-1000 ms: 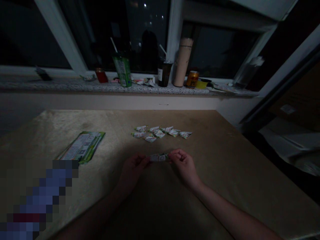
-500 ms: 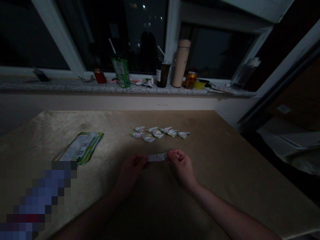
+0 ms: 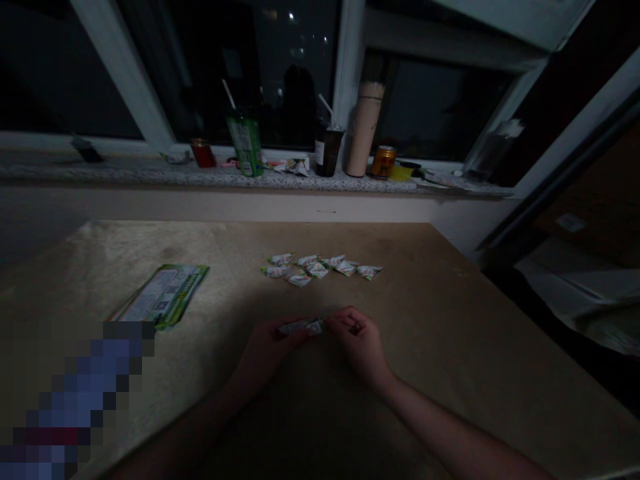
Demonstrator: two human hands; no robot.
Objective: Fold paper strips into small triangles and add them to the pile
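Observation:
A small printed wrapper (image 3: pixel 304 327), white and grey with green at one end, is held above the tabletop. My left hand (image 3: pixel 267 347) grips most of its length, thumb in front and fingers behind. At its right end, my right hand (image 3: pixel 357 340) is closed, with thumb and fingertips pinching the green tip. Beyond the hands lie several small wrappers folded into pointed triangles (image 3: pixel 317 269), white with green edges, in a loose cluster. To the left rest flat green and white printed packets (image 3: pixel 173 293), overlapping each other.
A brown table (image 3: pixel 430 293) stands against the wall under a speckled stone windowsill (image 3: pixel 290 181). On the sill are a red jar (image 3: pixel 203 153), a green cup with a straw (image 3: pixel 245 143), a dark cup (image 3: pixel 327 150), a tall pink bottle (image 3: pixel 365 130) and an orange can (image 3: pixel 383 163). A pixelated patch covers the lower left.
The wrapper has turned, its printed face now tilted and narrower. My left hand has slid right along it, and both hands sit slightly lower. The triangles and packets stay put.

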